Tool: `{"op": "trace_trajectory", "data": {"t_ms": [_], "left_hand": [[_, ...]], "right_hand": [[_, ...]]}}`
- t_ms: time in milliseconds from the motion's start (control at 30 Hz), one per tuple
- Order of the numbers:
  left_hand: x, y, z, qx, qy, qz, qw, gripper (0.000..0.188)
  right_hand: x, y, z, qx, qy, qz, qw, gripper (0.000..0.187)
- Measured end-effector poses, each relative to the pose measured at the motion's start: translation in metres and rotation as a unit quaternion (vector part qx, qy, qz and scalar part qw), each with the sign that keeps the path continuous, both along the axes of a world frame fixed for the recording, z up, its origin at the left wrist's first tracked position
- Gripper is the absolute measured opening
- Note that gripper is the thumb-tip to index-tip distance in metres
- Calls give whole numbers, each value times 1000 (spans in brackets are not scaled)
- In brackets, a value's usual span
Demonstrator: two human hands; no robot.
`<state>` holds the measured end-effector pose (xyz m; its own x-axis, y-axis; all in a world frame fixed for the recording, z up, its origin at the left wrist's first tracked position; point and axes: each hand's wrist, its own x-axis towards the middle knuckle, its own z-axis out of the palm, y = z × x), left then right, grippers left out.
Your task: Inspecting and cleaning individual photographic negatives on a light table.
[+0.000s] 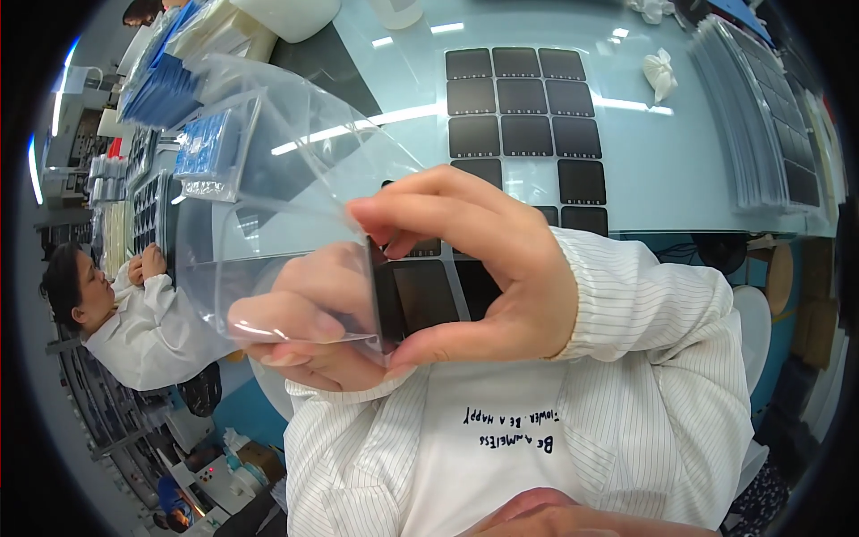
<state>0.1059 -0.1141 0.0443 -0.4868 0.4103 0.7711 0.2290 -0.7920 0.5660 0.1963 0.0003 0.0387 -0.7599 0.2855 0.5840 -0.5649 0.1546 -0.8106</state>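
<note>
Close in front of me, both hands are at a thin dark panel (378, 304), seen nearly edge-on, and a large sheet of clear plastic film (268, 170). My right hand (501, 259) arches round the panel, thumb at its lower end and fingertips at its upper end, also touching the film. Curled behind and under the film, my left hand (304, 327) pinches near its lower edge; part of it shows through the plastic. Whether the film is attached to the panel, I cannot tell. Beyond my hands, dark square panels (526, 136) lie in rows on the glossy table (394, 72).
Sleeved stacks of dark panels (761, 116) stand at the right. Crumpled white tissue (660, 75) lies near them. At the left are blue packets (206, 148) and a blue-and-cream pile (170, 80). Another person (134, 313) in white sits at the left.
</note>
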Motion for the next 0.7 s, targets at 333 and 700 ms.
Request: {"op": "trace_trajectory", "data": {"t_ms": [333,700], "left_hand": [[10,-3,0,-148,-41,120,981,26],[7,-1,3,-126,-227,7,966,25]], "right_hand": [[14,14,7,21,-25,-2,999,58],[22,17,-1,-85,-59,110,989,76]]}}
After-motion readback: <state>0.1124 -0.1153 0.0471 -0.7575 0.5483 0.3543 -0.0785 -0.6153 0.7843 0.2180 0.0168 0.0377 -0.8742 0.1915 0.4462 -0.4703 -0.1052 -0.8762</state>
